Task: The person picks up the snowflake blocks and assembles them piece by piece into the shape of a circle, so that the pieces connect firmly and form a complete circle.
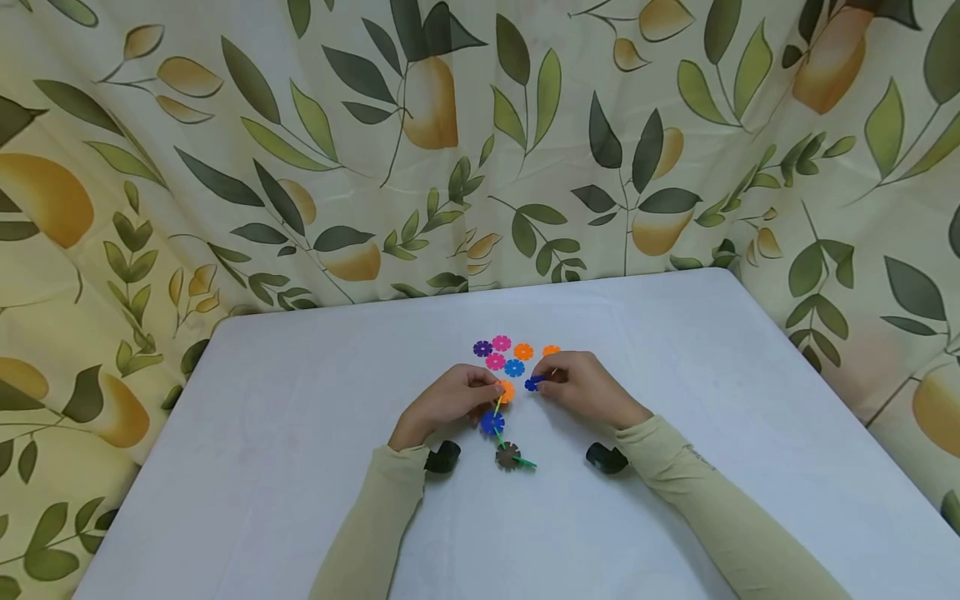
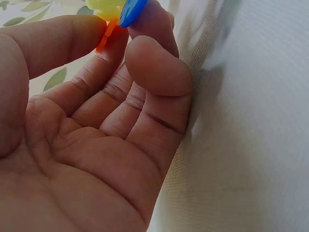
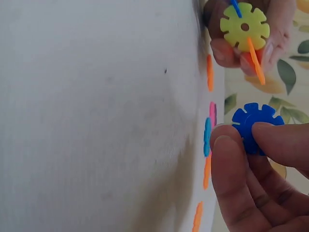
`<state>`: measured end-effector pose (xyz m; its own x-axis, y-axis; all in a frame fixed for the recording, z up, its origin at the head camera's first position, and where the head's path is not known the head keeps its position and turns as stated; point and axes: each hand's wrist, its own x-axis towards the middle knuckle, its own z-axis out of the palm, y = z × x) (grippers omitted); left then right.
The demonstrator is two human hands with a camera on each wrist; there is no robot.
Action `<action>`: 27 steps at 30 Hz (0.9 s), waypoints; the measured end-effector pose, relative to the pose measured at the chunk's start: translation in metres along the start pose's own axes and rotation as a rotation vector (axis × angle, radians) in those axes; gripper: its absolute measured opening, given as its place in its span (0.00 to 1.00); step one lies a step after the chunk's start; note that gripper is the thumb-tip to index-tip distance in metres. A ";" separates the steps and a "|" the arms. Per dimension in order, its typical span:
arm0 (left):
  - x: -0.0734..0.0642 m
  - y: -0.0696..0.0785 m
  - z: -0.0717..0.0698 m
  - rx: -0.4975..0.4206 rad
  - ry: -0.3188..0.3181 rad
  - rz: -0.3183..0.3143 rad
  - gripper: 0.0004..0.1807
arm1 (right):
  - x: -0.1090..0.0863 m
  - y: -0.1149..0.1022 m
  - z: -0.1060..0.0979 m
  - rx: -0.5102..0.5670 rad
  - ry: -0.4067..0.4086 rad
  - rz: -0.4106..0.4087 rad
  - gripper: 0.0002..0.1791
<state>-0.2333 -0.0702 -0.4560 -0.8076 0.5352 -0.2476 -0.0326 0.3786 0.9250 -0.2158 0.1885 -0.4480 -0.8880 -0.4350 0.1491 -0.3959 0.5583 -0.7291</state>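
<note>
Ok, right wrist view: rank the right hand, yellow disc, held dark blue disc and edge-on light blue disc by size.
Largest: right hand
Then: yellow disc, dark blue disc, too alike to rank
Smallest: light blue disc

A cream curtain [image 1: 450, 192], printed with green leaves [image 1: 360, 75] and orange-yellow fruit [image 1: 431, 108], hangs behind the table [image 1: 300, 400] and along both its sides, falling in gentle folds. A white cloth [image 1: 637, 325] covers the table, smooth over its rounded far corners. The light is soft, leaving blurred shadows on the cloth; the right wrist view shows a small dark speck [image 3: 165, 71] there.
</note>
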 end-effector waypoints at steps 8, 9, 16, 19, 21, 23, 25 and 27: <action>0.001 0.001 0.001 0.002 0.006 -0.003 0.11 | 0.005 -0.008 0.006 0.022 -0.008 -0.073 0.06; 0.001 0.000 0.001 0.002 0.008 -0.003 0.11 | 0.005 -0.009 0.007 0.019 -0.005 -0.081 0.07; 0.003 0.000 0.005 -0.006 0.004 0.005 0.10 | 0.006 -0.011 0.010 0.001 0.020 -0.147 0.09; 0.004 -0.001 0.006 -0.004 0.012 0.013 0.10 | 0.006 -0.012 0.011 -0.007 0.034 -0.173 0.09; 0.003 -0.001 0.006 -0.001 0.022 0.013 0.09 | 0.007 -0.013 0.012 -0.015 0.037 -0.192 0.09; 0.004 -0.001 0.007 0.003 0.033 0.008 0.09 | 0.007 -0.014 0.013 -0.031 0.037 -0.213 0.09; 0.003 -0.001 0.007 0.006 0.041 -0.001 0.08 | 0.007 -0.015 0.014 -0.047 0.037 -0.236 0.09; 0.004 0.000 0.007 0.006 0.039 -0.004 0.08 | 0.007 -0.015 0.016 -0.067 0.038 -0.262 0.09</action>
<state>-0.2319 -0.0629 -0.4594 -0.8299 0.5037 -0.2401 -0.0326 0.3858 0.9220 -0.2125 0.1659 -0.4466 -0.7608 -0.5447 0.3530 -0.6270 0.4764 -0.6163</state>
